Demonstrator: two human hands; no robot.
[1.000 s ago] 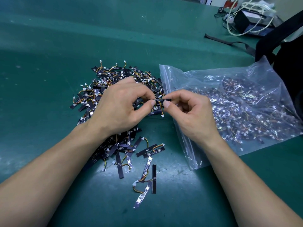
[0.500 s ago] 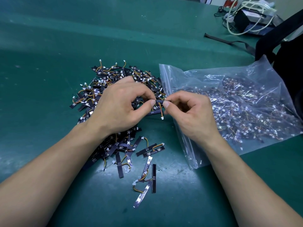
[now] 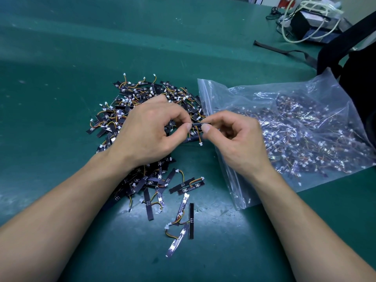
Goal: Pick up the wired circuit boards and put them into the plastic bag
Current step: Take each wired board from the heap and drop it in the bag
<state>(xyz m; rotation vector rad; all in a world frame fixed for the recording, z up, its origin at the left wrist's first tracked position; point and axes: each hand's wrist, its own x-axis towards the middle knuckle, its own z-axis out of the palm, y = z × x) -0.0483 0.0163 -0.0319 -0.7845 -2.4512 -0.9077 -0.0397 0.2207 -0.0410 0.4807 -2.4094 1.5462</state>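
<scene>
A heap of small black wired circuit boards [image 3: 142, 94] with orange and yellow wires lies on the green table, and several stray boards [image 3: 190, 218] lie nearer to me. One thin board [image 3: 200, 124] is held level above the heap, close to the bag's mouth. My left hand [image 3: 150, 131] pinches its left end between thumb and forefinger. My right hand [image 3: 234, 139] pinches its right end the same way. Its wire and white plug hang below. The clear plastic zip bag [image 3: 305, 127] lies to the right, holding many boards, its open edge facing the heap.
A black bag or backpack [image 3: 358, 64] stands at the right edge behind the plastic bag. A black strap [image 3: 284, 50] lies across the mat, and a dark box with coiled white cables [image 3: 313, 21] sits at the back right. The green table [image 3: 61, 68] stretches left.
Both hands keep the same board pinched between them; they have barely moved, only a slight shift of the fingers on the board.
</scene>
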